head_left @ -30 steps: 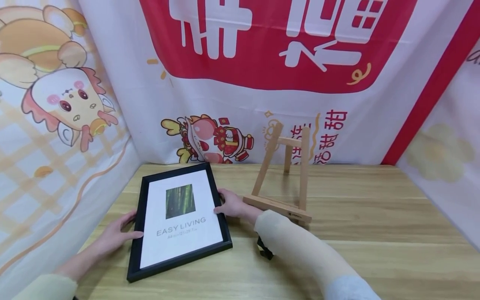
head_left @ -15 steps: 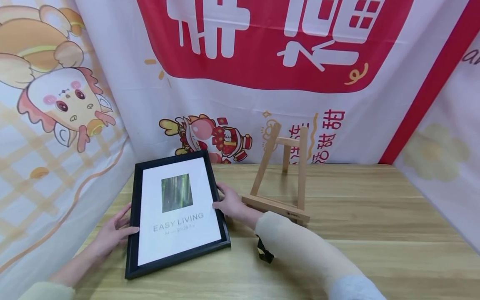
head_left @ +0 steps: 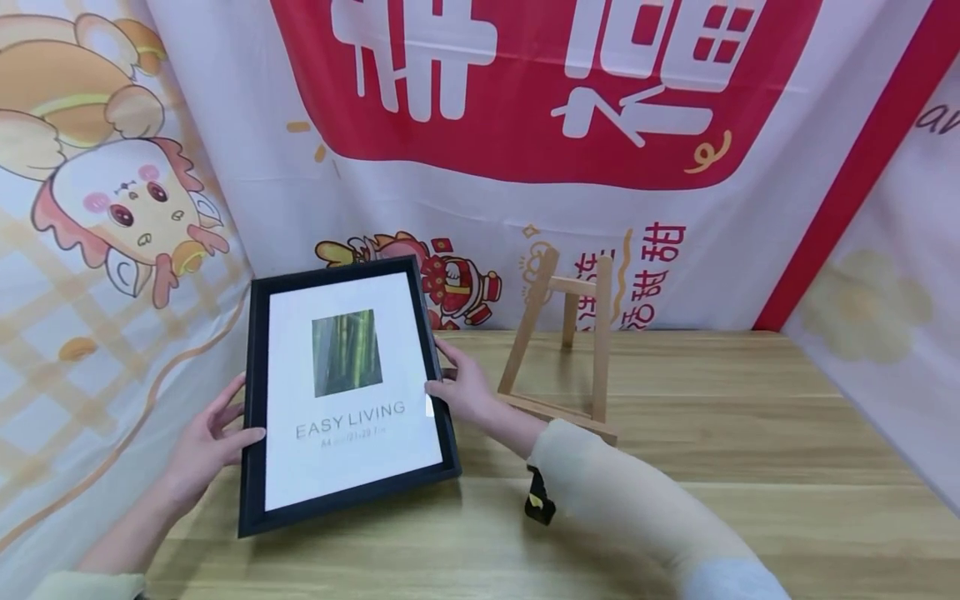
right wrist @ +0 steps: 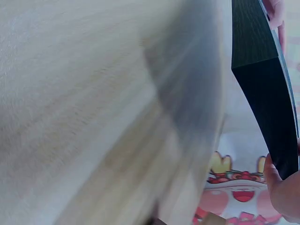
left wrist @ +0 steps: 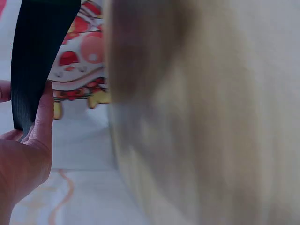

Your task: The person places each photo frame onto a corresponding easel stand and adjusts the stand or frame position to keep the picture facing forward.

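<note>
A black picture frame (head_left: 352,383), with a white sheet reading EASY LIVING and a green bamboo picture, is held between both hands, tilted up toward me. My left hand (head_left: 208,442) grips its left side, thumb on the front and fingers behind. On the right side my right hand (head_left: 467,387) holds the edge the same way. In the left wrist view the frame's dark side (left wrist: 37,56) lies between thumb and fingers. The right wrist view shows the frame's black edge (right wrist: 262,93) off the tabletop. A small wooden easel (head_left: 558,350) stands just right of the right hand.
The wood-grain table (head_left: 720,417) extends to the right of the easel. A white and red printed cloth (head_left: 555,167) hangs behind, and a cartoon-printed cloth (head_left: 112,275) closes the left side. A black strap (head_left: 538,500) shows under the right wrist.
Both hands have raised the picture frame from low over the table and tipped its face further up toward me. It sits higher in view now. The easel has stayed in place.
</note>
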`<state>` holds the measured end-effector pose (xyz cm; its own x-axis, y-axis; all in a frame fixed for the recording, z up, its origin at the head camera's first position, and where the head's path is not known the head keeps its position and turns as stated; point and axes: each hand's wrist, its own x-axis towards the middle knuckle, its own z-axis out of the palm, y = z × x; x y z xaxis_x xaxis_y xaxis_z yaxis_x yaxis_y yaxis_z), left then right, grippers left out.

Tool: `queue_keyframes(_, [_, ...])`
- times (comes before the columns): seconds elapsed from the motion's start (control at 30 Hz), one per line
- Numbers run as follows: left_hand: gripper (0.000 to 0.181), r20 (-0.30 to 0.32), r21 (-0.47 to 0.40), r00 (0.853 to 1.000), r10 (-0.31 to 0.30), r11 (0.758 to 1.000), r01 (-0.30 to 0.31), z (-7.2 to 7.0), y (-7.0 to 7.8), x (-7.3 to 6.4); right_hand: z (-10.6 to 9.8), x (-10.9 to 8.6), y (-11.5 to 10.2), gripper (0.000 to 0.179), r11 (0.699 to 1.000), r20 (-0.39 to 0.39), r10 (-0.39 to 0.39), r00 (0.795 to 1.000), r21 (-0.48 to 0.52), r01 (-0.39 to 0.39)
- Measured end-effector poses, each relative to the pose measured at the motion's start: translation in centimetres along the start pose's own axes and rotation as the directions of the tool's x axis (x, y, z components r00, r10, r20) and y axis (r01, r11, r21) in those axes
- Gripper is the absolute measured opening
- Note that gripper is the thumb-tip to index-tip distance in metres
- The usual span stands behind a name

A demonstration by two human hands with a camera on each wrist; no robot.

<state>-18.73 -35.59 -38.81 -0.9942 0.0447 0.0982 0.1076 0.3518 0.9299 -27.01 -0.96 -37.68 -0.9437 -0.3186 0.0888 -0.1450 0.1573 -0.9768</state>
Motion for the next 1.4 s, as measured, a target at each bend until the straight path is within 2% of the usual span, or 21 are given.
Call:
queue_keyframes(0.23, [0.086,-0.01,0.085,0.999,0.039,0.996,-0.038,0.9,2.5,0.2,-2.4,-1.4,-1.8,0.079,0.999,-0.05,-0.041,0.998,0.0,0.041])
queue_keyframes(0.37, [0.083,-0.003,0.058,0.995,0.097,0.994,-0.097,2.1,3.9,0.1,-4.1,-2.5,-2.6,0.079,0.996,-0.058,-0.089,0.994,0.02,0.09])
queue_keyframes(0.5, [0.081,0.01,0.017,0.984,0.176,0.984,-0.176,3.7,5.3,0.5,-6.1,-4.0,-3.4,0.079,0.989,-0.068,-0.148,0.987,0.023,0.149])
queue_keyframes(0.67, [0.081,0.042,-0.014,0.969,0.245,0.969,-0.245,5.8,7.0,2.0,-8.8,-5.7,-4.4,0.077,0.976,-0.124,-0.213,0.969,-0.075,0.205])
queue_keyframes(0.83, [0.083,0.07,-0.007,0.953,0.295,0.955,-0.295,8.0,8.8,3.8,-11.3,-7.0,-4.9,0.078,0.947,-0.173,-0.317,0.933,-0.114,0.301])
queue_keyframes(0.93, [0.082,0.089,-0.018,0.934,0.346,0.938,-0.346,9.3,9.7,5.2,-12.7,-7.8,-5.0,0.079,0.928,-0.211,-0.369,0.905,-0.131,0.348])
queue_keyframes(1.0, [0.082,0.103,-0.007,0.924,0.368,0.929,-0.37,10.0,10.3,6.1,-13.6,-8.3,-5.1,0.079,0.921,-0.239,-0.386,0.891,-0.148,0.359])
queue_keyframes(1.13, [0.081,0.126,0.006,0.914,0.385,0.921,-0.389,11.4,11.4,7.8,-15.3,-9.2,-5.2,0.078,0.902,-0.286,-0.425,0.859,-0.214,0.375])
queue_keyframes(1.3, [0.083,0.142,-0.068,0.883,0.447,0.895,-0.442,13.6,12.7,9.9,-17.2,-9.9,-4.8,0.076,0.867,-0.343,-0.485,0.805,-0.307,0.392])
queue_keyframes(1.4, [0.083,0.149,-0.069,0.872,0.466,0.885,-0.461,14.9,13.6,11.2,-18.1,-10.1,-4.4,0.077,0.846,-0.378,-0.523,0.764,-0.343,0.409])
